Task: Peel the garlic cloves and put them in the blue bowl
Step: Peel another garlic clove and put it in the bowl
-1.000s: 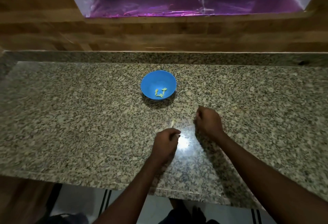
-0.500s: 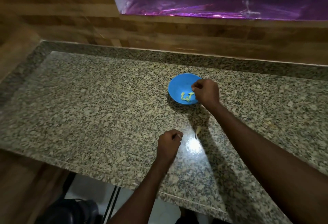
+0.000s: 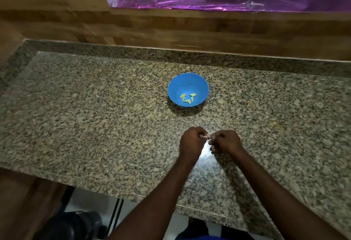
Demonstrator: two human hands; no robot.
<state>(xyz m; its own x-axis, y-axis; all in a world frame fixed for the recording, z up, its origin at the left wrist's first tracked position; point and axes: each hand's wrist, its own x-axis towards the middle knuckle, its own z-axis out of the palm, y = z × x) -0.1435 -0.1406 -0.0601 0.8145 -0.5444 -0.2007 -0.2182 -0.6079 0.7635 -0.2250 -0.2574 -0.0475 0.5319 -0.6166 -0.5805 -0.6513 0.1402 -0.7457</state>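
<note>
- Back from the blue bowl (image 3: pixel 188 89), our right hand (image 3: pixel 225 142) now meets our left hand (image 3: pixel 191 143) above the surface (image 3: pixel 95 118).
- Both hands pinch one garlic clove (image 3: pixel 263 135) between them, probably to strip its skin.
- Peeled cloves (image 3: pixel 188 98) lie in the bowl, kept within reach.

Speckled granite counter (image 3: pixel 95 125) carries only a blue bowl (image 3: pixel 176 87)

Left grip (image 3: pixel 191 142), right grip (image 3: pixel 225 142) curled, fingertips meeting.
</note>
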